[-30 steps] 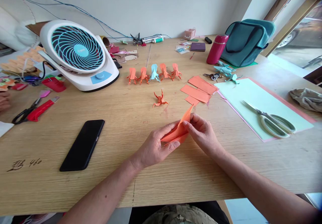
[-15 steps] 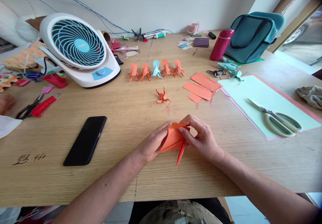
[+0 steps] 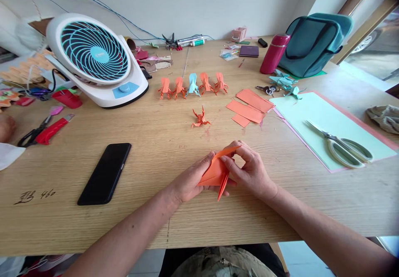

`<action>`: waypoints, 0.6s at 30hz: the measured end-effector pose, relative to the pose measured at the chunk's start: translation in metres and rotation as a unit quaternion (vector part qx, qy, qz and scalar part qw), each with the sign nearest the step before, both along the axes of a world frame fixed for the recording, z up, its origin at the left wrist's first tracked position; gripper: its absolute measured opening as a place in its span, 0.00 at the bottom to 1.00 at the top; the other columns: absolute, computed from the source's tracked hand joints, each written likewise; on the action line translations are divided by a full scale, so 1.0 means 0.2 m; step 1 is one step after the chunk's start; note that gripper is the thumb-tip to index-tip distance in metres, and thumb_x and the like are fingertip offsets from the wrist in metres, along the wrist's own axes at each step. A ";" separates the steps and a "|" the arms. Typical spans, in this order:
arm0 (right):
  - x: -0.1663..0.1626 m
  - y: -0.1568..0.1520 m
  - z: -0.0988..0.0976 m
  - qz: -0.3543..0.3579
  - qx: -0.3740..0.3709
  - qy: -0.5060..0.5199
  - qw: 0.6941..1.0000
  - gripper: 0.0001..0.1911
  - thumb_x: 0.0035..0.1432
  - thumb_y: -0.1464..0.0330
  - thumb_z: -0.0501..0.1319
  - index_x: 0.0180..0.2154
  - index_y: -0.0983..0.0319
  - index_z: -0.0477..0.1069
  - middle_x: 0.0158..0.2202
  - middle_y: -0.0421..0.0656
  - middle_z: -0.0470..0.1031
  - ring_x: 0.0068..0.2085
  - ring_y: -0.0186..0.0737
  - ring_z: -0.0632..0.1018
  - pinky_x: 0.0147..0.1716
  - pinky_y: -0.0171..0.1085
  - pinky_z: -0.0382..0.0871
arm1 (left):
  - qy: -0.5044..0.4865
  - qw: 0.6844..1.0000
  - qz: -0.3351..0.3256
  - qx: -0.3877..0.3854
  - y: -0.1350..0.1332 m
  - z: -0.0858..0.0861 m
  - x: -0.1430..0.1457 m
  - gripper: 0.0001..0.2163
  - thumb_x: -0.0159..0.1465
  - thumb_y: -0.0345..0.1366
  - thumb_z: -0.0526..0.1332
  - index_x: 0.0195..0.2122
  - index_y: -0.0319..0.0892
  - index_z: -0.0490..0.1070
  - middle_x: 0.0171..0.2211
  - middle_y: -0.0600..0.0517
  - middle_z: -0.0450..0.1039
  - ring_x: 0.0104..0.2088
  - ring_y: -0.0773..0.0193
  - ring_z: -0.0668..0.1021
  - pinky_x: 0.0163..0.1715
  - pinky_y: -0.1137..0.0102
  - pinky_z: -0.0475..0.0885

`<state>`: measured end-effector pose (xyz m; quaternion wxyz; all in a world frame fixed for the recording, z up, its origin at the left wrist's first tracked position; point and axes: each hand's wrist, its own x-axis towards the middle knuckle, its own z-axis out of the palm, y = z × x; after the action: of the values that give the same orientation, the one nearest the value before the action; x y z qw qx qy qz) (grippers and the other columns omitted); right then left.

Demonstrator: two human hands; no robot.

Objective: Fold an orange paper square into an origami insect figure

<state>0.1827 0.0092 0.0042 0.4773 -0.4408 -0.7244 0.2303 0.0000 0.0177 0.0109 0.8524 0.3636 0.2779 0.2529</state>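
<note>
Both my hands hold one piece of folded orange paper just above the table near its front edge. My left hand is closed on its left side, thumb on top and fingertips showing underneath. On the right, my right hand pinches the upper flap between thumb and forefinger. A narrow folded point of the paper sticks out downward toward me. Beyond my hands stands a small orange origami figure with thin legs. Farther back is a row of several similar orange figures, with a blue origami figure in the middle.
Orange paper strips lie to the right. Scissors rest on pale green sheets. A black phone and a fan are on the left. A pink bottle stands by a teal bag. Another person's hand shows at the left edge.
The paper's upper flap is lifted and tilted more to the right by my right hand. My left fingertips now show below the paper, and its narrow point sits slightly higher.
</note>
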 end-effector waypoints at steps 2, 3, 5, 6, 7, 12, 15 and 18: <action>0.00 0.00 0.00 -0.002 0.007 -0.006 1.000 0.10 0.65 0.70 0.60 0.30 0.58 0.64 0.28 0.40 0.69 0.33 0.40 0.69 0.34 0.41 0.65 | -0.002 1.000 0.008 0.001 0.00 0.00 0.00 0.24 0.66 0.56 0.61 0.51 0.41 0.75 0.46 0.42 0.80 0.43 0.53 0.82 0.36 0.64 0.80; 0.00 0.00 0.00 -0.003 0.013 -0.012 1.000 0.11 0.65 0.70 0.60 0.29 0.58 0.63 0.28 0.40 0.68 0.32 0.39 0.68 0.34 0.41 0.65 | -0.005 1.000 0.012 0.000 0.00 0.01 0.00 0.22 0.66 0.55 0.62 0.50 0.41 0.76 0.47 0.42 0.80 0.44 0.53 0.82 0.37 0.64 0.80; 0.00 0.01 0.01 -0.006 0.027 -0.028 0.999 0.12 0.65 0.70 0.60 0.29 0.58 0.62 0.28 0.39 0.67 0.32 0.40 0.67 0.34 0.41 0.64 | -0.008 1.000 0.017 -0.005 0.00 0.01 0.00 0.20 0.67 0.52 0.62 0.48 0.40 0.78 0.47 0.43 0.80 0.46 0.53 0.81 0.41 0.63 0.80; 0.00 0.01 0.01 -0.009 0.035 -0.036 0.999 0.11 0.65 0.71 0.60 0.30 0.58 0.63 0.28 0.40 0.67 0.32 0.40 0.67 0.34 0.41 0.64 | -0.009 1.000 0.017 -0.010 0.00 0.02 -0.01 0.19 0.68 0.51 0.62 0.48 0.40 0.78 0.47 0.43 0.80 0.47 0.52 0.81 0.42 0.61 0.80; 0.00 0.01 0.01 -0.011 0.042 -0.045 0.998 0.09 0.65 0.71 0.59 0.31 0.58 0.64 0.28 0.40 0.67 0.32 0.40 0.67 0.34 0.41 0.64 | -0.010 1.000 0.015 -0.014 -0.01 0.02 -0.01 0.18 0.68 0.50 0.62 0.49 0.40 0.77 0.48 0.43 0.80 0.48 0.51 0.81 0.44 0.60 0.79; -0.01 -0.01 0.00 -0.029 0.068 -0.088 0.993 0.05 0.65 0.72 0.58 0.41 0.57 0.66 0.35 0.44 0.73 0.36 0.44 0.70 0.38 0.45 0.67 | -0.029 0.999 -0.001 -0.028 -0.01 0.00 0.01 0.21 0.69 0.51 0.60 0.54 0.42 0.75 0.52 0.42 0.78 0.53 0.49 0.79 0.46 0.57 0.79; -0.02 -0.01 -0.01 -0.053 0.090 -0.130 0.986 0.13 0.66 0.72 0.56 0.51 0.59 0.64 0.39 0.46 0.73 0.38 0.46 0.71 0.40 0.47 0.67 | -0.047 0.998 0.010 -0.038 -0.04 -0.01 0.03 0.26 0.69 0.57 0.55 0.58 0.44 0.72 0.55 0.43 0.76 0.57 0.48 0.76 0.51 0.56 0.77; -0.03 -0.01 0.00 -0.071 0.129 -0.191 0.971 0.21 0.67 0.72 0.55 0.60 0.62 0.59 0.40 0.48 0.74 0.38 0.48 0.71 0.39 0.47 0.66 | -0.064 0.996 0.035 -0.059 -0.07 -0.01 0.06 0.28 0.71 0.58 0.48 0.61 0.45 0.69 0.59 0.42 0.73 0.62 0.47 0.72 0.56 0.54 0.73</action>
<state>0.1772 0.0066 0.0034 0.3981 -0.4615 -0.7927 0.0127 0.0122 0.0044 0.0088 0.8790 0.2855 0.2497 0.2889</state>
